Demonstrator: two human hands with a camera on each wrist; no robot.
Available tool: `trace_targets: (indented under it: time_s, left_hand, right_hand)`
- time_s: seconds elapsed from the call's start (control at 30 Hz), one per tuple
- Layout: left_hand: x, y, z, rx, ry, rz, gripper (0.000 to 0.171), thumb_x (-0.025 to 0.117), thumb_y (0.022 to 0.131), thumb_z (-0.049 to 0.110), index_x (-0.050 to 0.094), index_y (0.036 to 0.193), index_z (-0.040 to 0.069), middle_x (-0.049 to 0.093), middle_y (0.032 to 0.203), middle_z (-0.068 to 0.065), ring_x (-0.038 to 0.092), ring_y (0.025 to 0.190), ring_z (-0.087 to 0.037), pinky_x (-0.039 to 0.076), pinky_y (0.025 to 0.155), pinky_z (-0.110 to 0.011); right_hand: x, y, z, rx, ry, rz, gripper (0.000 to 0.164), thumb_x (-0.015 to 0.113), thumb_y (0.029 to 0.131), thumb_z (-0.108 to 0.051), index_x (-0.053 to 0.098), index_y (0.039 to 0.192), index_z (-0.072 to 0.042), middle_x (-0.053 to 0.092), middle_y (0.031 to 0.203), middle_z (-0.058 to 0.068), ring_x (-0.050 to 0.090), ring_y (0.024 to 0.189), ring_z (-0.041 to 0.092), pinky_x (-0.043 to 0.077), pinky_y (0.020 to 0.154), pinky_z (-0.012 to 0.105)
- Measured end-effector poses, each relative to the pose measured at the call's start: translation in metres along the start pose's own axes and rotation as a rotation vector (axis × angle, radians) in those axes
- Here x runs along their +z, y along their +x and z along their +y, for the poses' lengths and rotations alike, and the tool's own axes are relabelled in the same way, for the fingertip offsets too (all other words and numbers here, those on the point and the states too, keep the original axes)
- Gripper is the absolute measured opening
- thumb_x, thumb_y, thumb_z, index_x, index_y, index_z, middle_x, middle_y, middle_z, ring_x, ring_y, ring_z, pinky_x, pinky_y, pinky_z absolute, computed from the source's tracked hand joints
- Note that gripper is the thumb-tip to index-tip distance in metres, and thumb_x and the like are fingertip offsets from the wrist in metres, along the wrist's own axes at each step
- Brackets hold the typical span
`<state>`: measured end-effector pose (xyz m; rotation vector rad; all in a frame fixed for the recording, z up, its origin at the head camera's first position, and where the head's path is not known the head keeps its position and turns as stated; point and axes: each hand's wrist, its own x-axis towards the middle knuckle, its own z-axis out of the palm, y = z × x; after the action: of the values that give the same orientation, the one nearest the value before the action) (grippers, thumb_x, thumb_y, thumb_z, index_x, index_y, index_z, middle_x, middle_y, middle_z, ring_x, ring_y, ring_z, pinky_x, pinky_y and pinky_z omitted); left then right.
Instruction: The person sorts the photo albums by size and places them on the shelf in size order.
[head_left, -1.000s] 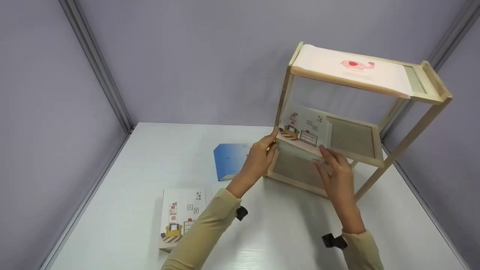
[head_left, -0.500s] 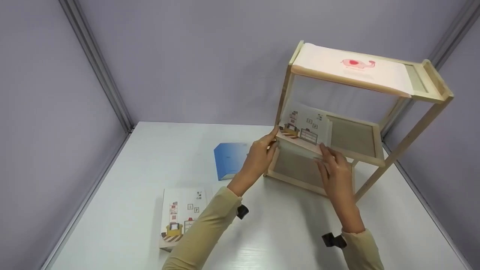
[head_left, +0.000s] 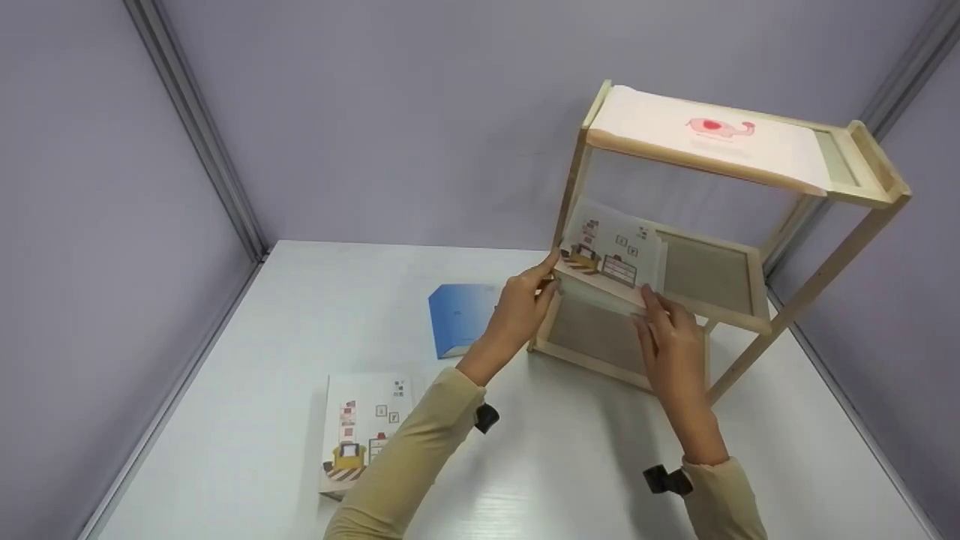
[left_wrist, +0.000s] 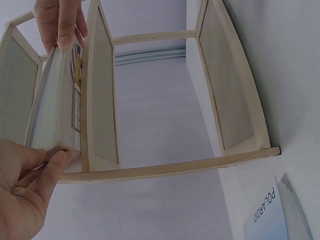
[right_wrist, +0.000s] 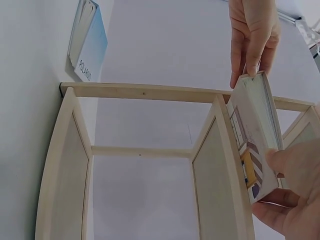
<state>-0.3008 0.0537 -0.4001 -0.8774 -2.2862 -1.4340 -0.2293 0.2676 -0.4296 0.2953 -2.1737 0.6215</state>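
Note:
A thick book (head_left: pixel 609 253) with a printed room scene on its cover lies on the middle shelf of a small wooden rack (head_left: pixel 814 277), at the left end. My left hand (head_left: pixel 517 307) pinches its near left corner between thumb and fingers. At the near right corner, my right hand (head_left: pixel 675 349) grips the same book. In the left wrist view, the page edges of the book (left_wrist: pixel 50 110) face the camera, between both hands. The right wrist view shows the right thumb against the page side of the book (right_wrist: pixel 257 135), with fingers at its cover edge.
On the white table (head_left: pixel 247 390), a similar book (head_left: pixel 367 420) lies left of my left sleeve, which partly covers it. A blue book (head_left: pixel 459 319) marked POLAROID stands behind the left forearm. A white cloth (head_left: pixel 697 139) with a pink elephant covers most of the rack's top.
Both hands keep their hold at the book's near corners, and the book stays in place on the middle shelf. Only the head view shifts very slightly.

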Motion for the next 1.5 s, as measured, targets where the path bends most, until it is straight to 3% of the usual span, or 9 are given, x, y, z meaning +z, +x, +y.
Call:
trace_targets:
  time_s: [0.23,0.6,0.9,1.5]
  left_hand:
    - [0.0017,0.0004,0.0001,-0.018,-0.035,0.004,0.047,0.053,0.093,0.007,0.040,0.139,0.005,0.056,0.126,-0.016,0.063,0.104,-0.020,0.051,0.079,-0.016]
    - [0.0035,0.0000,0.0013,-0.027,-0.038,0.033,0.046,0.055,0.093,0.009,0.045,0.137,0.008,0.062,0.119,-0.014,0.064,0.101,-0.018,0.050,0.078,-0.015]
    - [0.0036,0.0004,-0.0001,-0.028,-0.032,0.062,0.040,0.058,0.091,0.008,0.053,0.130,0.009,0.068,0.106,-0.010,0.066,0.095,-0.016,0.051,0.077,-0.016]
    - [0.0053,0.0024,-0.0003,-0.026,-0.050,0.093,0.030,0.059,0.091,0.008,0.057,0.120,0.009,0.067,0.107,-0.009,0.066,0.092,-0.012,0.051,0.077,-0.015]
  right_hand:
    - [-0.0014,-0.0013,0.0007,0.070,0.047,-0.027,0.044,0.061,0.089,-0.008,0.052,0.132,-0.007,0.055,0.116,0.023,0.049,0.104,0.039,0.041,0.086,0.048]
    - [-0.0041,0.0003,-0.0006,0.064,0.049,0.007,0.041,0.064,0.086,-0.005,0.057,0.126,-0.006,0.059,0.116,0.021,0.051,0.107,0.039,0.037,0.092,0.052]
    - [-0.0067,0.0013,-0.0017,0.068,0.052,-0.017,0.039,0.065,0.085,-0.004,0.057,0.123,-0.006,0.056,0.101,0.017,0.051,0.093,0.030,0.041,0.082,0.041]
    - [-0.0062,0.0035,-0.0035,0.143,0.024,-0.028,0.030,0.066,0.085,-0.009,0.058,0.113,-0.003,0.058,0.107,0.018,0.049,0.101,0.036,0.039,0.087,0.045]
